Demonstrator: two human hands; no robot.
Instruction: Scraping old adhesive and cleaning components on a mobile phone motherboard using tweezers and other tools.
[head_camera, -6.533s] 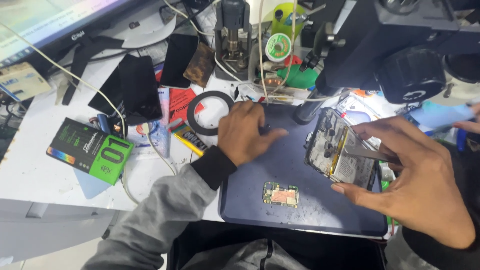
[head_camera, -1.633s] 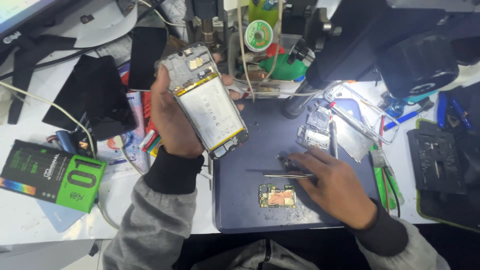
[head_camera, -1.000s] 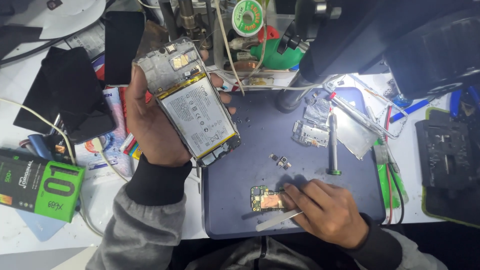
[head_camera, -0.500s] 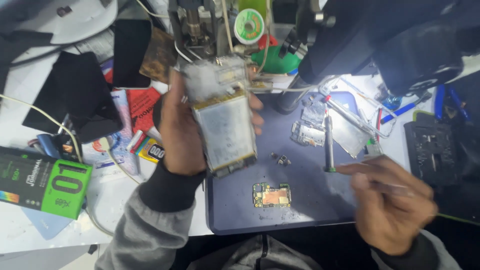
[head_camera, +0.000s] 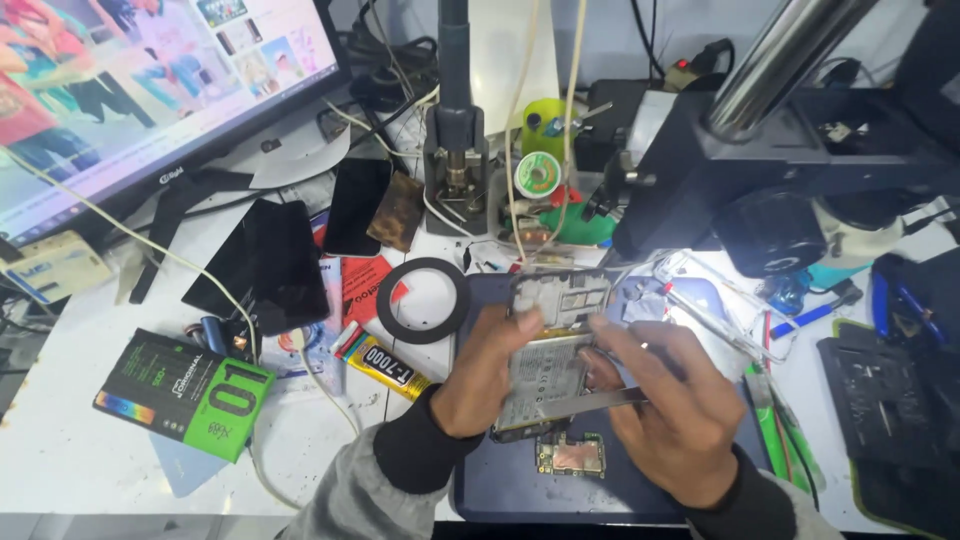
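My left hand grips an opened phone body by its left edge, its battery and metal frame facing up, above the dark blue work mat. My right hand holds metal tweezers laid across the phone's lower part, the fingers resting on its right edge. A small green circuit board lies on the mat just below the phone, between my two wrists.
A microscope stands at the back right, a soldering stand behind the mat. A black tape ring, a yellow glue tube, a green box, dark phone screens and a monitor fill the left side.
My head has lifted, so the monitor and microscope now show. The left hand brought the phone down to the mat's middle, and the right hand rose from the mat to meet it with tweezers.
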